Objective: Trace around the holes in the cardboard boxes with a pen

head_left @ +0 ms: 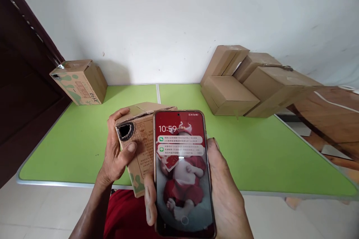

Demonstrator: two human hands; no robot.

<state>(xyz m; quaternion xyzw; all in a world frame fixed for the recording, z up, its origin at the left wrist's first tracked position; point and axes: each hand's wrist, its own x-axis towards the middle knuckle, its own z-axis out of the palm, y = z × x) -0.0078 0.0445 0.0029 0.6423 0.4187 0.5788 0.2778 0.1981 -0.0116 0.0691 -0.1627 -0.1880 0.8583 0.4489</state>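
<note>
A lit smartphone (182, 171) is held upright in my right hand (224, 183), its lock screen facing me with the time 10:59 and two message banners. My right fingers wrap round both its long edges. To its left, my left hand (119, 149) grips a small printed cardboard box (143, 138) at its side, thumb on the front face. Near the thumb, a black-rimmed hole is cut in the box's upper corner. The phone stands in front of the box and hides its right part.
The green folding table (92, 145) has a metal rim and a centre seam. Another printed box (81, 82) stands at the back left. Several plain cardboard boxes (230, 93) are stacked at the back right against the white wall (157, 26). A dark door (25, 63) borders the left.
</note>
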